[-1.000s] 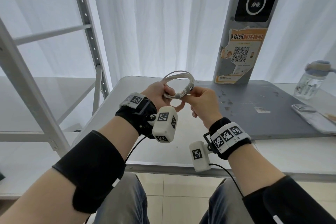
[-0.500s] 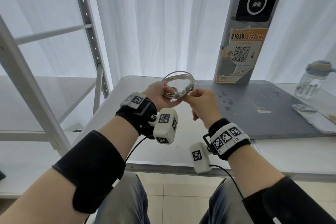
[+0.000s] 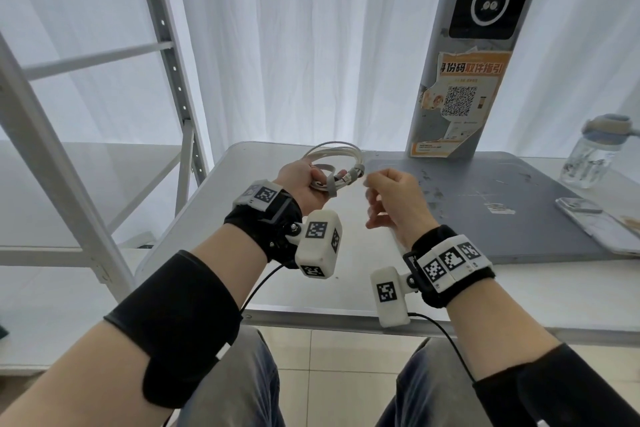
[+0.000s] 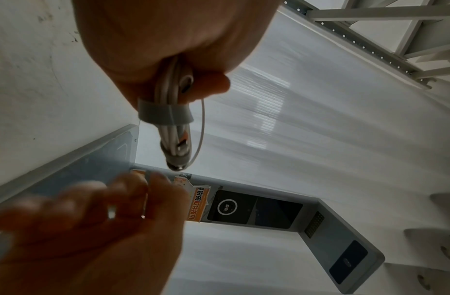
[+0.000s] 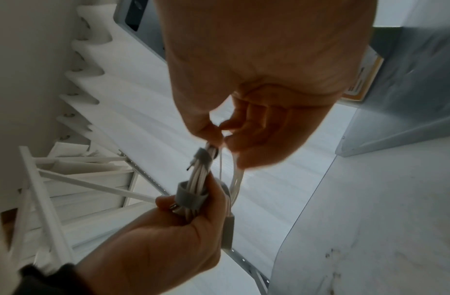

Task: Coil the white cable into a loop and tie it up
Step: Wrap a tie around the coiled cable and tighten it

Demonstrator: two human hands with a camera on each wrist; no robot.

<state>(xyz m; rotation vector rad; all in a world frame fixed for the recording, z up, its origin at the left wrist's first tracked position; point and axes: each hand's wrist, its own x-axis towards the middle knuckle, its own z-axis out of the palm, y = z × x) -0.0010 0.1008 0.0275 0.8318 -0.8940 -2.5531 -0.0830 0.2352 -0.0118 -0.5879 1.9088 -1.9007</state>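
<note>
The white cable [image 3: 335,155] is coiled into a loop and held in the air above the tabletop [image 3: 346,270], in front of the person. The left hand [image 3: 304,184] grips the bundled strands with curled fingers, next to a grey strap [image 4: 166,114] wrapped around the bundle; a second grey band [image 5: 203,157] sits further along the same section. The cable appears light, thin and springy: the turns will likely fan out if the bundle is released, so the best hold is across all strands at the strapped section, not on a single turn. The connector ends tucked into the bundle should not be bent. The right hand [image 3: 391,198] hangs just beside the coil with fingers loosely curled; the wrist views are blurred, so contact with the coil cannot be confirmed, and the hand appears to hold nothing. Compared with half a second earlier, the right hand has left the strap area, where its fingertips met the coil, and the hands are now apart.
</note>
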